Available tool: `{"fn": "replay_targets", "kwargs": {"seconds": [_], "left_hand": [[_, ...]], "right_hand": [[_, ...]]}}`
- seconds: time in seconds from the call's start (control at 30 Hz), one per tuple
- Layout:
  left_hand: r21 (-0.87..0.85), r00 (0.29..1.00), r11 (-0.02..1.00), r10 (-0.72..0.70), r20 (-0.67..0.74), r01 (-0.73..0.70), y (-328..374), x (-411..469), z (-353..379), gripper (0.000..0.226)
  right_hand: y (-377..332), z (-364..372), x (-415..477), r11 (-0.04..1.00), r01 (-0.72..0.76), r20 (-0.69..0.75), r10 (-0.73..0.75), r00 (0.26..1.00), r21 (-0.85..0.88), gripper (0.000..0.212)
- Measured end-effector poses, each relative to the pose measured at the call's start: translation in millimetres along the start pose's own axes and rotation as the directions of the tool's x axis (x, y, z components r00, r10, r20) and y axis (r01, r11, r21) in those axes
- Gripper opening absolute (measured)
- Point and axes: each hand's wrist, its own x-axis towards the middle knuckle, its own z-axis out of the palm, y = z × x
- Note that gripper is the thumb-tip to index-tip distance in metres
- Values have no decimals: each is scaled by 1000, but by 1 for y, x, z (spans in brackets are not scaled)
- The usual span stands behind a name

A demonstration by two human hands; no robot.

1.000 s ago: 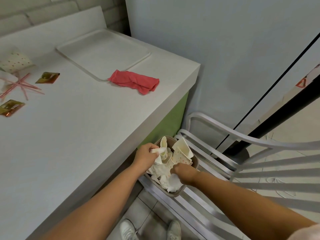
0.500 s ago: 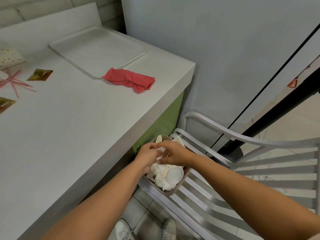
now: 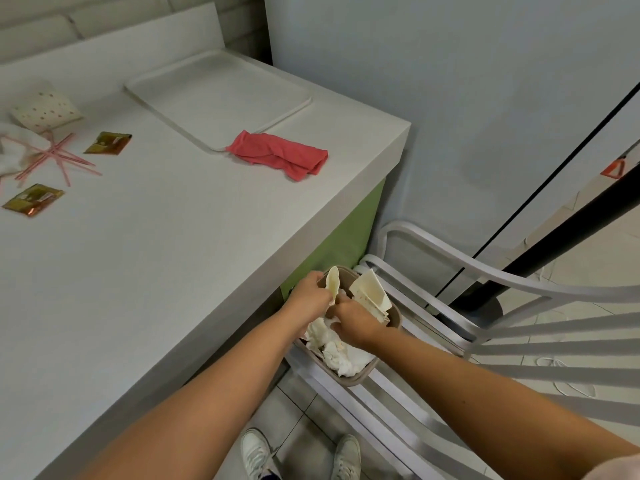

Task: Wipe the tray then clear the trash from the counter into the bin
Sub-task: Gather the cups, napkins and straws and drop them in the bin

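— Where are your hands?
— Over the bin (image 3: 356, 377) on the chair (image 3: 450, 271). My left hand (image 3: 308, 299) pinches a flattened paper cup (image 3: 333, 282). My right hand (image 3: 353, 320) curls down among crumpled napkins (image 3: 346, 362); I cannot tell if it grips any.
— And the tray (image 3: 218, 95)?
— At the far corner of the counter (image 3: 173, 254), red cloth (image 3: 280, 157) touching its edge; pink straws (image 3: 52, 157) lie well left

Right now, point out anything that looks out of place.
The bin stands on a chair, stuffed so cups poke above its rim. On the counter, a dotted cup lies tipped beside scattered pink straws.
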Motion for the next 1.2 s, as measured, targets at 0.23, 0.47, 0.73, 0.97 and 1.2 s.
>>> {"fn": "replay_targets", "kwargs": {"seconds": [0.23,0.47,0.73,0.97,1.2], "left_hand": [[113,980,977,189,-59,-182,10,-18,-22,48],[223,935,913,354,-18,-341,23,-30,-42,41],[77,895,896,442,-58,-438,39,-42,-64,24],[58,851,866,499,-162,-497,46,-47,-94,17],[80,797,864,491,-351,-497,34,-42,-149,11]], "right_hand": [[-17,31,11,996,-68,65,65,996,49,36],[-25,40,14,995,-82,344,99,934,-64,38],[-52,-24,19,968,45,356,48,933,-247,54],[-98,-94,15,963,-12,556,165,814,-269,42],[-176,-167,12,935,54,538,154,829,-350,27]]}}
